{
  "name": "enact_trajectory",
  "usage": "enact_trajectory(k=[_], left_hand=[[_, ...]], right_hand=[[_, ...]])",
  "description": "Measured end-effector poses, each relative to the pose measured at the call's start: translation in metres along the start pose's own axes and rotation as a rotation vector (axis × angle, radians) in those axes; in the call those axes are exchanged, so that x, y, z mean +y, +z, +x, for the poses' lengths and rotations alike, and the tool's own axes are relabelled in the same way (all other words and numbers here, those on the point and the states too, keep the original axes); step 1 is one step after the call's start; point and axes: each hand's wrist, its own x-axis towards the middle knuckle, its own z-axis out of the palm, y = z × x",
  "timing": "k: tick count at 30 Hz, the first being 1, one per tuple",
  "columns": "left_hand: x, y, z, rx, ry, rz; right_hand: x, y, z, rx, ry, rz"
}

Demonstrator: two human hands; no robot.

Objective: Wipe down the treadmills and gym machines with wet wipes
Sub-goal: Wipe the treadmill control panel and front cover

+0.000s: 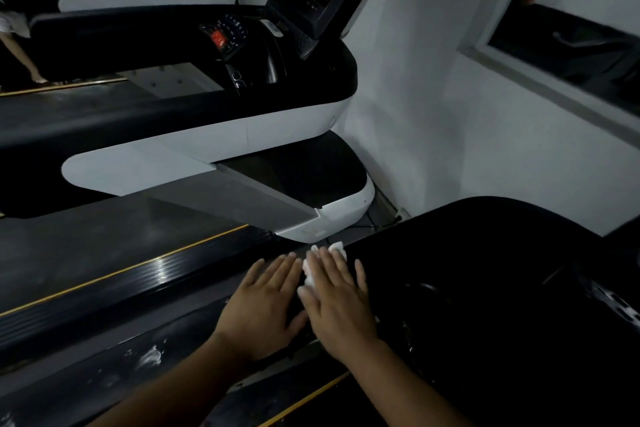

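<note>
- Right hand (337, 302), fingers straight, presses the wet wipe (336, 247) flat on the treadmill hood (485, 263), probably for broad contact.
- Left hand (266, 308) rests flat alongside, grip released, likely bracing.

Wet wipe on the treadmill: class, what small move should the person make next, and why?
Probably slide the right hand rightward, with the wet wipe pressed beneath its straight fingers, across the black treadmill cover. The wipe lies at that cover's left edge, so most of the cover lies beyond it. The left hand rests flat alongside.
</note>
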Motion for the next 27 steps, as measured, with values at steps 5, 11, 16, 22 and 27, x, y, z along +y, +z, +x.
enact_trajectory(k=[5,11,16,22,27], left_hand=[[0.003,-0.003,0.000,-0.013,-0.018,-0.011],[0.002,-0.002,0.000,-0.055,-0.019,0.002],[-0.011,-0.005,-0.021,-0.061,-0.072,0.040],[-0.011,-0.006,-0.024,-0.105,-0.136,-0.021],[-0.009,-0.009,-0.025,-0.133,-0.142,-0.029]], right_hand=[[0.030,0.003,-0.027,0.030,-0.195,-0.110],[0.011,-0.001,-0.001,-0.009,-0.079,-0.044],[0.039,-0.003,-0.019,0.017,-0.251,-0.154],[-0.004,0.009,-0.006,-0.001,-0.150,-0.056],[0.030,0.002,-0.015,0.040,-0.247,-0.159]])
